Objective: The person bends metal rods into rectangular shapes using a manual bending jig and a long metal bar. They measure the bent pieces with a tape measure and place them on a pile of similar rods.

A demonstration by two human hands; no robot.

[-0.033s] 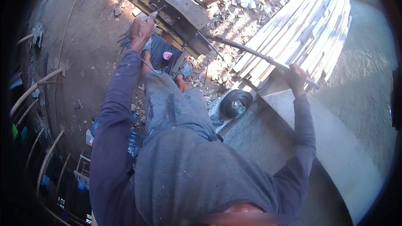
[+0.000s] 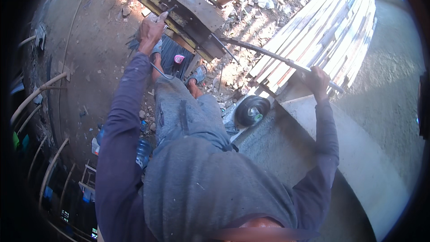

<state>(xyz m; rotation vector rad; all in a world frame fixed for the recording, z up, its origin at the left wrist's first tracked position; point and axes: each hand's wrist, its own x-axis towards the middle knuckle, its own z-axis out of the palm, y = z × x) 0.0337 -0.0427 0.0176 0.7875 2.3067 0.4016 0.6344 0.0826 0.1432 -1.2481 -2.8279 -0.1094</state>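
My left hand is closed at the near edge of a raised wooden beam with a yellow strip; what its fingers hold is hidden. Just past its thumb a metal pin sticks up from the beam. Below that wrist shows a thin bent metal rod. Another thin rod juts from the beam's right end. My right hand grips a long metal bar near its outer end. The bar's other end reaches the beam's right end.
Long wooden planks lie stacked at the upper right beside a concrete surface. A black coil rests near my right side. Under the beam are a bundle of thin dark rods and a pink tape measure. Rubble covers the ground.
My right hand and the bar's outer end have shifted very slightly up and to the right. The left hand stays at the beam.
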